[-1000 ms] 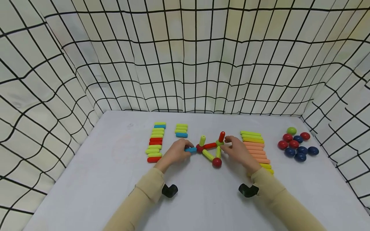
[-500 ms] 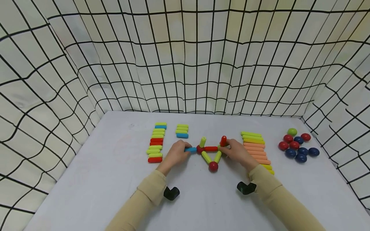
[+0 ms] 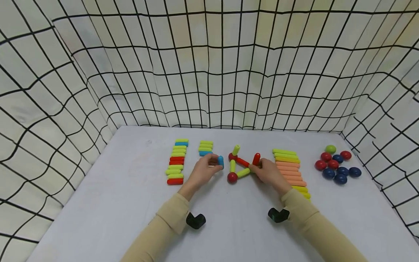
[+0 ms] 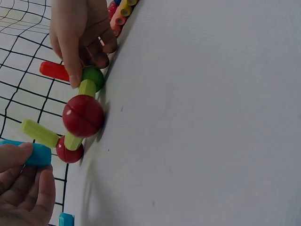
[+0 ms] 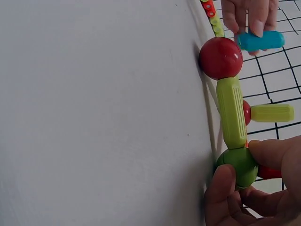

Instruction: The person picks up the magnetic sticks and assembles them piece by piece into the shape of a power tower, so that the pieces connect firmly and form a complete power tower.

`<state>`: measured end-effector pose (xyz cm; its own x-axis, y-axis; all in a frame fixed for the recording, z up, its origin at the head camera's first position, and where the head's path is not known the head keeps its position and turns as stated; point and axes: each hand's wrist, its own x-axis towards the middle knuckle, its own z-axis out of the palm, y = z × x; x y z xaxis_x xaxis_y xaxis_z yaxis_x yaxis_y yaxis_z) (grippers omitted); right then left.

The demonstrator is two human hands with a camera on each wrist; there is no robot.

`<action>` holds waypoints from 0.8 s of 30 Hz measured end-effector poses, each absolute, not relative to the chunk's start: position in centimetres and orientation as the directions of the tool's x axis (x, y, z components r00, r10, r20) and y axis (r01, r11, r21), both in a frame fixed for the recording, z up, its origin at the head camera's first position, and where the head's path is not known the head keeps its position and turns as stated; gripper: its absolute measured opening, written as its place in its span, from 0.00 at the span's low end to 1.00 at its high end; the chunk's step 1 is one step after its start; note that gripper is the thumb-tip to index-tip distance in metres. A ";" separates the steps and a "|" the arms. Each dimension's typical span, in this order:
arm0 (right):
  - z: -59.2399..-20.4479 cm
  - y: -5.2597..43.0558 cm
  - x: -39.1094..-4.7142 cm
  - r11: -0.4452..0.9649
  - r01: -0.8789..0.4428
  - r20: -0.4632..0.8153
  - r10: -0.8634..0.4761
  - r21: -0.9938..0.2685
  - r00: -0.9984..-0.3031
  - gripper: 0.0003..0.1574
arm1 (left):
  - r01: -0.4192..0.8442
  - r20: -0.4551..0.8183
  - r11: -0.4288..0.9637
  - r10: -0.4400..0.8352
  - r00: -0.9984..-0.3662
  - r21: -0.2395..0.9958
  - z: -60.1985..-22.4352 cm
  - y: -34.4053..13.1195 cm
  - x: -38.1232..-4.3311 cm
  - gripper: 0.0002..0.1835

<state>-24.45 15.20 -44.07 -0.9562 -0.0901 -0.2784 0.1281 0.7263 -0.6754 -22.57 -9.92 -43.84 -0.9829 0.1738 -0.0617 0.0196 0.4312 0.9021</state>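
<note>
- Rods [image 3: 177, 163], short ones in green, red and blue, line up in a column left of centre, apparently sorted so that each is easy to pick out.
- A smaller stack [image 3: 205, 149] of green rods with a blue one nearest the viewer lies just beyond the left hand [image 3: 203, 171], probably set within easy reach.
- At centre, that hand's thumb and fingers clamp a blue rod [image 3: 221, 162], near the joined model but apart from it; the pinch seems to leave its end free.
- The joined model sits right of the blue rod: two red balls, the nearer one [image 3: 232, 177] at the front corner, with a red rod [image 3: 242, 162] and green rods forming a triangle.
- At its right corner, the right hand [image 3: 268, 171] grips a green ball [image 5: 239, 167] between thumb and fingers, likely steadying the whole model.
- Longer rods [image 3: 288, 168] lie in a row right of centre, partly behind the right arm.
- Loose balls [image 3: 332, 163], red, blue and one green, cluster at far right, perhaps grouped apart as spare joints.
</note>
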 end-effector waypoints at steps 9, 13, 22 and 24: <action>-44.3 14.3 -24.4 0.735 0.129 -0.273 -0.079 -0.665 -0.959 0.25 | 0.202 0.040 0.435 0.353 -0.935 0.877 -44.0 -9.0 -22.3 0.14; -44.2 14.3 -24.5 0.740 0.115 -0.260 -0.083 -0.662 -0.962 0.24 | 0.211 0.032 0.446 0.376 -0.926 0.870 -44.0 -8.9 -22.4 0.12; -43.9 14.1 -25.2 0.721 0.090 -0.246 -0.114 -0.687 -0.963 0.23 | 0.272 0.035 0.491 0.438 -0.898 0.828 -43.9 -8.2 -22.4 0.16; -43.8 14.1 -25.2 0.712 0.088 -0.244 -0.120 -0.697 -0.962 0.22 | 0.282 0.035 0.492 0.453 -0.891 0.824 -43.8 -8.1 -22.3 0.16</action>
<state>-25.24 14.10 -43.79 -0.9622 -0.1200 -0.2443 0.0881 0.7118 -0.6968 -22.32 -8.13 -43.81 -0.8910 0.4527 0.0346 0.2820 0.4920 0.8237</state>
